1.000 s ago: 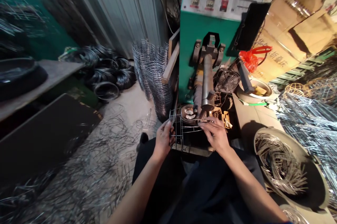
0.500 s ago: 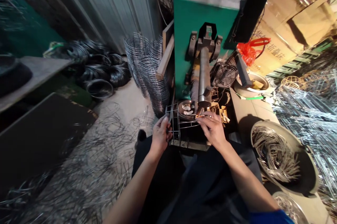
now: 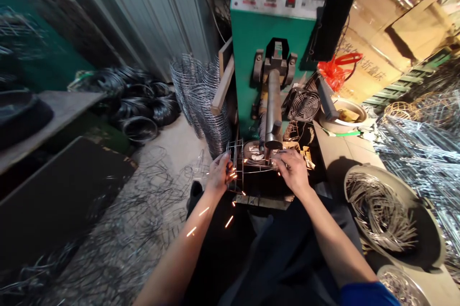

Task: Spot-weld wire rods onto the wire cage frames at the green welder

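My left hand is closed on the left side of a small wire frame made of thin crossing metal rods. My right hand pinches a thin wire at the frame's right side, close beside the welding tip; the exact grip is partly hidden by the fingers. Above the wire stands a green spot welding machine with a thick metal arm that reaches toward me. Orange sparks fly down and left from the tip, past my left hand and forearm.
Stacked wire rings stand left of the machine. Black wire coils and loose wire scraps lie on the floor. To the right are a basin of bent wires, a bundle of metal rods and a cardboard box.
Sparks now scatter from the welding tip, where only a small glow showed before. My hands keep their hold with little movement. The whole view has shifted slightly.
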